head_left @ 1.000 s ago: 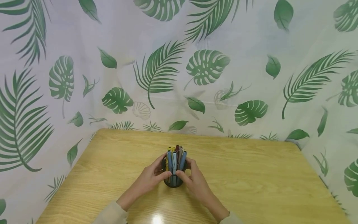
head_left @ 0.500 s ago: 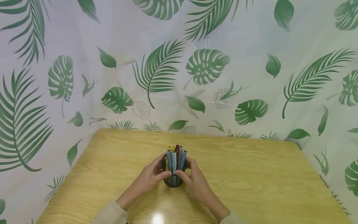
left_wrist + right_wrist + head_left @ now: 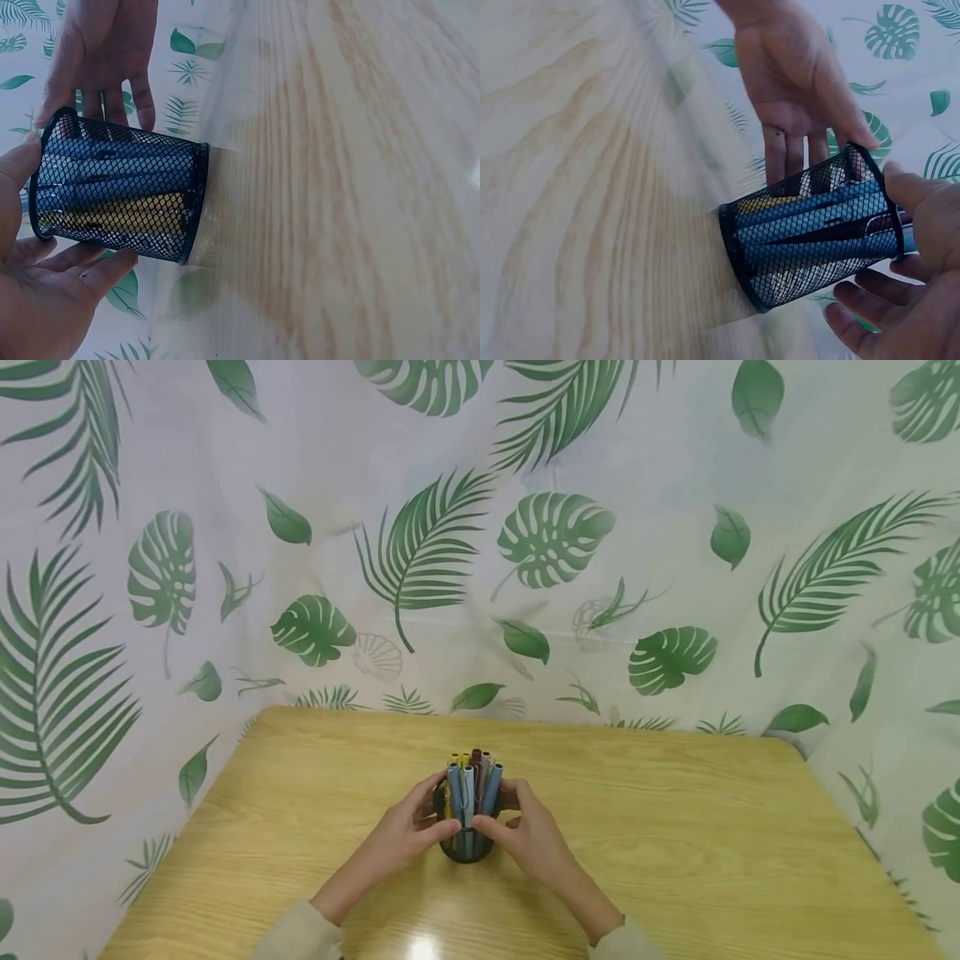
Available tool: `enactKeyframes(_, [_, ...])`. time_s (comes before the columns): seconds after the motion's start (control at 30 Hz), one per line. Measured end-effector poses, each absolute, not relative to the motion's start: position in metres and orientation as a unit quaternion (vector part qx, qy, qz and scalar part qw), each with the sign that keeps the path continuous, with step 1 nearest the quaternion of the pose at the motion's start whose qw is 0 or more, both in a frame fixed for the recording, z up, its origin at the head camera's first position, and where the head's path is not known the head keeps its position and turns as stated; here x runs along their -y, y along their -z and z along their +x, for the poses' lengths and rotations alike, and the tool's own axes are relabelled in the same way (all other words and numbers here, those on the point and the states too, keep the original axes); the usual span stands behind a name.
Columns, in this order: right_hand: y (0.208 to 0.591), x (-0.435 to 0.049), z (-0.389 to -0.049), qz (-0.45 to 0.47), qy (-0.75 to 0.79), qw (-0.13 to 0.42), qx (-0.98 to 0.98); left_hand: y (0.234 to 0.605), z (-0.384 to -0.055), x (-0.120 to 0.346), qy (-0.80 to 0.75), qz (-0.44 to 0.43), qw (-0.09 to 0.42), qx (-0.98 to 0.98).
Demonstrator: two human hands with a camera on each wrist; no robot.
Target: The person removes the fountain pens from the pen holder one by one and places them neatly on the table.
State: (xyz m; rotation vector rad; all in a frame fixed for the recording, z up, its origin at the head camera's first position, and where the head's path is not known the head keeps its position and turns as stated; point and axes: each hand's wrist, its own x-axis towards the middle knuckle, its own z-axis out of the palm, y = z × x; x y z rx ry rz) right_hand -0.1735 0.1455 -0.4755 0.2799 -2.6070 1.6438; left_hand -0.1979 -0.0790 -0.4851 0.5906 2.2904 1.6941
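Observation:
A black wire-mesh pen holder (image 3: 467, 850) stands upright on the wooden table, packed with several pens (image 3: 468, 793) in blue, yellow, grey and dark red. My left hand (image 3: 405, 827) holds it from the left, thumb at the near rim and fingers round the side. From the right, my right hand (image 3: 528, 835) grips it the same way, its thumb close to the other one. In the left wrist view, yellow and blue pens show through the mesh wall (image 3: 127, 191). The right wrist view shows the holder's base (image 3: 742, 259) at the tabletop.
The wood-grain table (image 3: 675, 843) stretches out on both sides of the holder. Behind and beside it hangs a pale cloth (image 3: 645, 485) printed with green leaves. A bright light reflection (image 3: 422, 947) shows near the table's front.
The right hand has shifted very slightly, its wrist a little to the right. The pen holder and the left hand stay practically where they were.

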Motion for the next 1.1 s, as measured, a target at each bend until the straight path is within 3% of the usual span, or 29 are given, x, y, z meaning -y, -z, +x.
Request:
enactKeyframes(0.33, [0.471,-0.142,-0.191,0.085,-0.531,0.105,0.836,0.484,-0.197,0.081,-0.598,0.207,0.115,-0.766])
enactKeyframes(0.73, [0.466,-0.139,-0.198,0.068,-0.523,0.109,0.842,0.484,-0.2,0.078,-0.606,0.21,0.126,-0.757])
enactKeyframes(1.1, [0.461,-0.132,-0.197,0.025,-0.518,0.159,0.84,0.484,-0.202,0.078,-0.621,0.201,0.153,-0.742])
